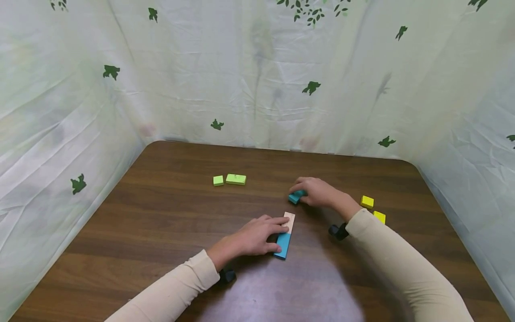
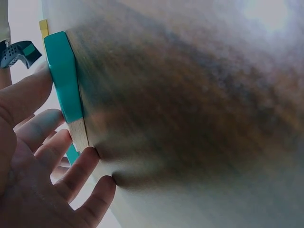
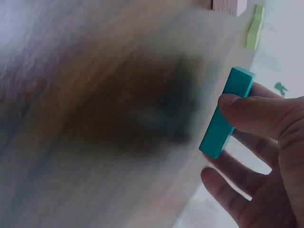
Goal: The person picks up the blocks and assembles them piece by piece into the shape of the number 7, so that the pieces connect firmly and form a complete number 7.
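Note:
A flat blue block (image 1: 283, 245) and a plain wooden block (image 1: 289, 222) lie end to end on the table in the head view. My left hand (image 1: 255, 235) rests on them from the left, its thumb at the blue one and its fingers stretched over the wooden one. In the left wrist view, those fingers (image 2: 78, 173) look fairly straight and spread. Farther back and to the right, my right hand (image 1: 318, 192) holds a teal block (image 1: 297, 197). The right wrist view has this teal block (image 3: 227, 114) pinched between thumb and fingers.
Two light-green blocks, one small (image 1: 218, 180) and one longer (image 1: 235, 179), lie at the back left of the wooden table (image 1: 161, 214). Two yellow blocks (image 1: 367, 201) sit near my right forearm. A pale leaf-patterned curtain (image 1: 249, 80) encloses the table's back and sides.

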`<state>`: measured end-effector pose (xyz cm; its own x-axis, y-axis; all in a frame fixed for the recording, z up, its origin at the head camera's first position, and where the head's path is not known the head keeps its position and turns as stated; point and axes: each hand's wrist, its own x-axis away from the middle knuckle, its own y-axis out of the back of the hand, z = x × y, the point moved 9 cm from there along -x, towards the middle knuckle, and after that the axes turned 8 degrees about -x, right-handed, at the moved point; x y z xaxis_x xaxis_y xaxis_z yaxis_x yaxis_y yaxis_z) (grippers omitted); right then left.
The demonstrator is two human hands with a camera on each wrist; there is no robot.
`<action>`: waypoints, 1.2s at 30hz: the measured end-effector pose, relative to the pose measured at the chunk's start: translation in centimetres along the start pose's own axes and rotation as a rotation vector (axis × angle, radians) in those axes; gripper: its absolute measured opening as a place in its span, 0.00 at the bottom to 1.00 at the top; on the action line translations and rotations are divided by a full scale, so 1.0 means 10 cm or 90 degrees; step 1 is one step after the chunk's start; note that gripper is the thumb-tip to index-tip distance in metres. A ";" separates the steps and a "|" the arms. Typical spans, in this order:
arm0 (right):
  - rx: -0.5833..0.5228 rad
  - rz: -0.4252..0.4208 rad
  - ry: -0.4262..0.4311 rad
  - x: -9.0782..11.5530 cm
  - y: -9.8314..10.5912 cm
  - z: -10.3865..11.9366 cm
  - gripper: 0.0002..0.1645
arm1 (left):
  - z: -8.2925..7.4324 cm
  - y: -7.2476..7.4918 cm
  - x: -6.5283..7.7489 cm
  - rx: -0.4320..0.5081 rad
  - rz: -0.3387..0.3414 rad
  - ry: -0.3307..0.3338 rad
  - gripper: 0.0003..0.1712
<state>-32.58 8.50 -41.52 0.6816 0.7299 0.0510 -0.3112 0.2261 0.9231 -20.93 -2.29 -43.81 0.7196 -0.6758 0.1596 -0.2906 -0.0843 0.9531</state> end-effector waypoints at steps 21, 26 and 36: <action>0.007 0.022 0.013 0.02 -0.08 0.09 0.23 | -0.02 0.01 -0.01 0.006 -0.001 -0.007 0.33; 0.006 0.022 0.024 0.04 -0.11 0.12 0.23 | -0.01 0.01 -0.01 0.004 -0.001 -0.008 0.33; -0.033 0.029 0.036 0.07 -0.17 0.17 0.24 | 0.00 0.00 0.00 0.008 0.000 -0.008 0.33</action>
<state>-30.45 7.56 -42.38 0.6279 0.7751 0.0699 -0.3766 0.2240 0.8989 -20.95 -2.26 -43.82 0.7115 -0.6851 0.1561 -0.2989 -0.0941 0.9496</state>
